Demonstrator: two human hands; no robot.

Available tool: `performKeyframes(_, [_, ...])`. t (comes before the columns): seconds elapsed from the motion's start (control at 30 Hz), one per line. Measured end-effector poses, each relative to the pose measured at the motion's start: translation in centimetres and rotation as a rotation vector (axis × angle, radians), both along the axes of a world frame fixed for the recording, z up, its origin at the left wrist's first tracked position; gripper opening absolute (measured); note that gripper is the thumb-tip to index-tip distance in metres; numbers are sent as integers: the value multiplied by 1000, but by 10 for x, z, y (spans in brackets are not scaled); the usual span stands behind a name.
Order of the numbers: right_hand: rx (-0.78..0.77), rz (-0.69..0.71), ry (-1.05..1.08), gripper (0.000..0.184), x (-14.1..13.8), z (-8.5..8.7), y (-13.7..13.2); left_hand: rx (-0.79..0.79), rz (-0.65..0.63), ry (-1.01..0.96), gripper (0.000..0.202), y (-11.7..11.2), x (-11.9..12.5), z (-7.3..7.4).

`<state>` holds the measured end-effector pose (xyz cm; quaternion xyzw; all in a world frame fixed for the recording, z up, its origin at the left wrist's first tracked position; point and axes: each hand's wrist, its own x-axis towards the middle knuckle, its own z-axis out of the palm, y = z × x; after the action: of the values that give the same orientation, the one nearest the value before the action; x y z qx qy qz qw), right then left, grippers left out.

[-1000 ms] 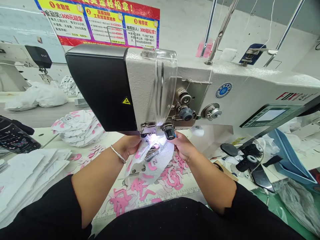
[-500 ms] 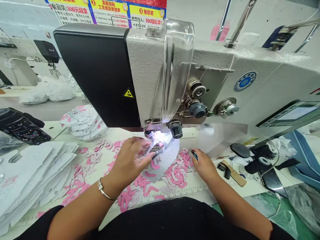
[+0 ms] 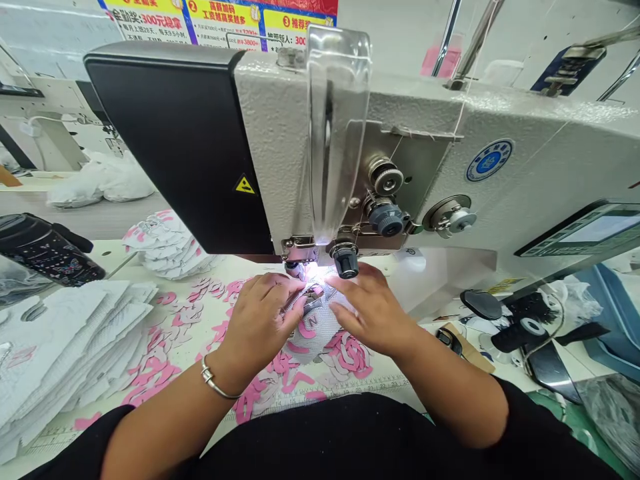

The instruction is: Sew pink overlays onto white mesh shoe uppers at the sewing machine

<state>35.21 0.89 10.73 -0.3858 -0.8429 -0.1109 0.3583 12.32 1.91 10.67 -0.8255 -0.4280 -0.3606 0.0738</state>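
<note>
A rounded white textured fabric piece [image 3: 320, 337] with pink patches and a letter N lies under the needle of a sewing machine [image 3: 280, 133]. A metal presser plate [image 3: 314, 300] rests on it in bright light. From the left, my left hand [image 3: 263, 317] touches the fabric with its thumb and forefinger apart. On the other side my right hand [image 3: 373, 310] lies on the fabric, forefinger and thumb stretched out and spread. Its other fingers are partly tucked out of sight. The blue-handled tool seen earlier by my right hand is hidden now.
Pink and white scraps [image 3: 350, 353] cover the table around the fabric. Stacked white pieces [image 3: 75, 347] lie at left, another pile [image 3: 167, 243] behind. A dark bottle [image 3: 50, 250] lies far left. A black thread spool [image 3: 520, 332] and a phone [image 3: 553, 373] are at right.
My right hand has moved left and up from the table beside the scraps onto the fabric. My left hand stays nearly where it was. The view has shifted slightly.
</note>
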Motion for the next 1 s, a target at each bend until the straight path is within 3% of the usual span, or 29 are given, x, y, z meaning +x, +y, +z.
performKeyframes(0.1, [-190, -18, -102, 32, -19, 16, 13, 5, -10, 6, 22, 0, -3, 1])
performKeyframes(0.23, [-275, 0, -29, 27, -24, 16, 21, 27, -26, 3, 21, 1, -6, 0])
performKeyframes(0.43, [-248, 25, 21, 19, -21, 15, 23, 94, -68, 30, 16, 3, -4, 4])
performKeyframes(0.67, [-271, -35, -14, 23, -26, 18, 14, 201, -122, 72, 17, 8, -10, 7])
performKeyframes(0.83, [-339, -90, -37, 27, -29, 20, 9, 202, -125, 74, 18, 12, -16, 6])
performKeyframes(1.0, [-301, -121, -48, 33, -31, 11, 9, 168, -116, 80, 19, 15, -20, 3])
